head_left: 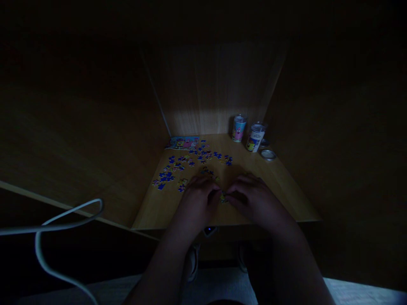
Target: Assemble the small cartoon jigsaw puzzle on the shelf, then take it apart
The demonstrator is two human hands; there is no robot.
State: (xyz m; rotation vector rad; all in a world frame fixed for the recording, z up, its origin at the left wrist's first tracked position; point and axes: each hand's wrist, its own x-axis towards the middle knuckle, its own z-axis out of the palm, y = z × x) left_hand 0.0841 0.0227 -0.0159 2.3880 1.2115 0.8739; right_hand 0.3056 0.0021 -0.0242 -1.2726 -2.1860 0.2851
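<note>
Between the fingertips of both hands, low over the front part of the wooden shelf, is a small yellowish jigsaw puzzle piece (223,198). My left hand (201,192) pinches it from the left side. My right hand (246,191) closes on it from the right, with thumb and forefinger together. Dim light hides whether it is one piece or several joined. Loose puzzle pieces (167,176), many with blue sides up, lie scattered beyond and left of my left hand. A few sit just past its fingers, partly covered.
At the back left lies a colourful cartoon picture sheet (182,143). Two clear-lidded printed cans, one pink and blue (238,128) and one white and yellow (255,137), stand at the back right, beside a round metal lid (268,155). A white cable (68,225) loops at the left. Wooden panels (219,89) enclose the shelf.
</note>
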